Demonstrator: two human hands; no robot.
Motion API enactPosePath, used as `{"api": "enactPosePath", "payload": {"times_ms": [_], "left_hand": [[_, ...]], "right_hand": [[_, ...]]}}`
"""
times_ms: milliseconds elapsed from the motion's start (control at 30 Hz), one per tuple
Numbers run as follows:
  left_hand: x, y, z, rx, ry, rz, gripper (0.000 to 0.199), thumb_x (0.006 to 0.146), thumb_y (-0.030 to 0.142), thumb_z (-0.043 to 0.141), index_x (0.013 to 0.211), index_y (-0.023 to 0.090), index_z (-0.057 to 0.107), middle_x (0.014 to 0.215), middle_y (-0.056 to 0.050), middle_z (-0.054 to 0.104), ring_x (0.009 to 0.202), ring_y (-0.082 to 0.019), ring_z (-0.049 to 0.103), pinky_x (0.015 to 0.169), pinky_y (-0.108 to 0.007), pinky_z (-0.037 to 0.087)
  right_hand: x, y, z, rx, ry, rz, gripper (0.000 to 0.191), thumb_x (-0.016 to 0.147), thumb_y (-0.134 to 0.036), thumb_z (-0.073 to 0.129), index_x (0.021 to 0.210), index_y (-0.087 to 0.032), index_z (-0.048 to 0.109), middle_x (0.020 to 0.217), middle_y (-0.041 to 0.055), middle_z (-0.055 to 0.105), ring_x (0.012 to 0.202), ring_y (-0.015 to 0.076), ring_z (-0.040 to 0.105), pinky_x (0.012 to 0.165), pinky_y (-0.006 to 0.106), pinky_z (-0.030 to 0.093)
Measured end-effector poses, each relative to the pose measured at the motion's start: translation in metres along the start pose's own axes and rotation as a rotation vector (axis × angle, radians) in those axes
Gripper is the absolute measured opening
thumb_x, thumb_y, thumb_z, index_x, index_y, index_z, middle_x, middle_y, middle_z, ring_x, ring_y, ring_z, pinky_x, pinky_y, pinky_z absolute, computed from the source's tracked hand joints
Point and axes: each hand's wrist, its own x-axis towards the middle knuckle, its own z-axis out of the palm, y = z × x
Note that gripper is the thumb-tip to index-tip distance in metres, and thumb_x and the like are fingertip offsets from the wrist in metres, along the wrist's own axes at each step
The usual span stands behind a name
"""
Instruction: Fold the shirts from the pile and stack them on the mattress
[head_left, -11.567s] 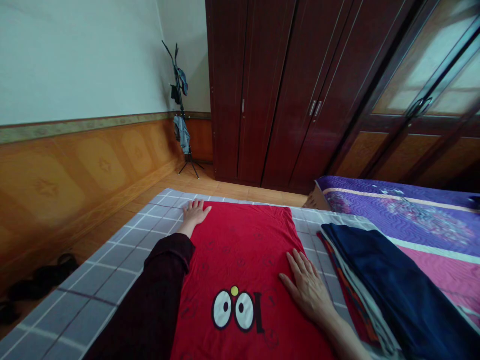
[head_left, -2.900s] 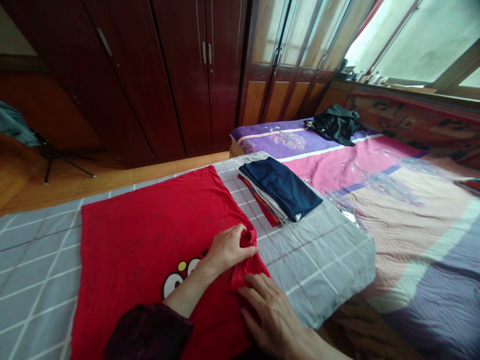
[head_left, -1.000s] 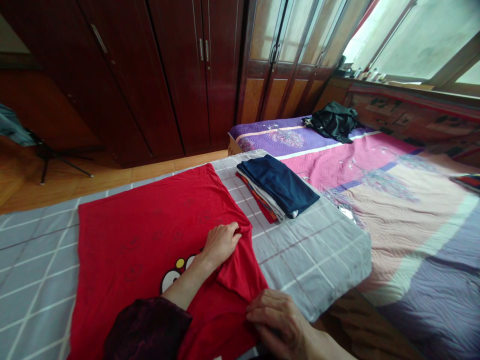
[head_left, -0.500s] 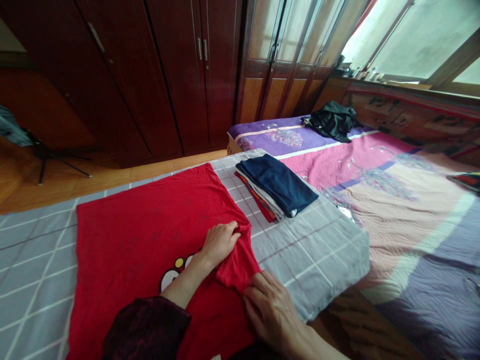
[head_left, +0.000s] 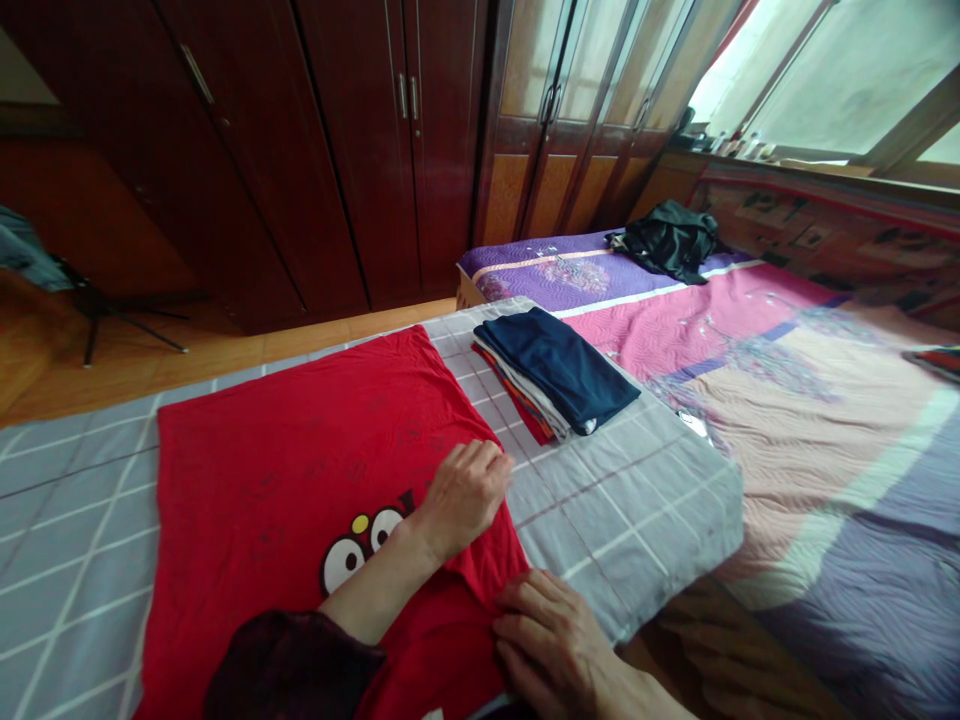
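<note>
A red T-shirt (head_left: 300, 440) with a cartoon face of round white eyes and a yellow dot lies spread on a grey checked sheet. My left hand (head_left: 466, 492), from a dark sleeve, is closed at the shirt's right edge, fingers curled over the cloth. Nearer to me, my right hand (head_left: 551, 635) pinches the same edge, where the fabric bunches into creases. Part of the printed face is covered by my left forearm. Beyond my hands sits a stack of folded clothes (head_left: 559, 365), dark blue on top with white, orange and red layers below.
The grey checked sheet (head_left: 630, 490) ends at a rounded corner on the right. Behind it is a bed with a patchwork cover (head_left: 750, 350) and a black garment (head_left: 667, 240). Dark red wardrobes (head_left: 352, 150) line the back; a black tripod stand (head_left: 97, 310) is far left.
My left hand has moved right and slightly up to the shirt's edge, and the bunched cloth there lies flatter. More of the printed eyes shows. My right hand has shifted slightly downward.
</note>
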Motion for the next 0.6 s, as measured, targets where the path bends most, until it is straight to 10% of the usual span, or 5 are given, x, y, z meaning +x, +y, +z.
{"api": "enactPosePath", "payload": {"times_ms": [233, 600], "left_hand": [[-0.004, -0.023, 0.043, -0.012, -0.137, 0.042, 0.067, 0.092, 0.058, 0.032, 0.146, 0.018, 0.024, 0.154, -0.009, 0.021, 0.142, -0.023, 0.012, 0.115, -0.047, 0.005], [-0.006, -0.019, 0.028, 0.073, -0.04, -0.138, 0.07, 0.092, 0.059, 0.03, 0.146, 0.014, 0.024, 0.154, -0.01, 0.018, 0.143, -0.025, 0.009, 0.116, -0.049, 0.008]], "right_hand": [[-0.002, 0.005, 0.001, 0.006, 0.062, -0.05, 0.017, 0.084, -0.011, 0.042, 0.084, -0.019, 0.057, 0.08, 0.0051, 0.064, 0.071, 0.0153, 0.055, 0.063, 0.027, 0.043], [0.033, 0.018, -0.008, 0.11, -0.215, -0.015, 0.014, 0.085, -0.015, 0.048, 0.091, -0.021, 0.06, 0.081, 0.0039, 0.062, 0.073, 0.0166, 0.059, 0.065, 0.027, 0.046]]}}
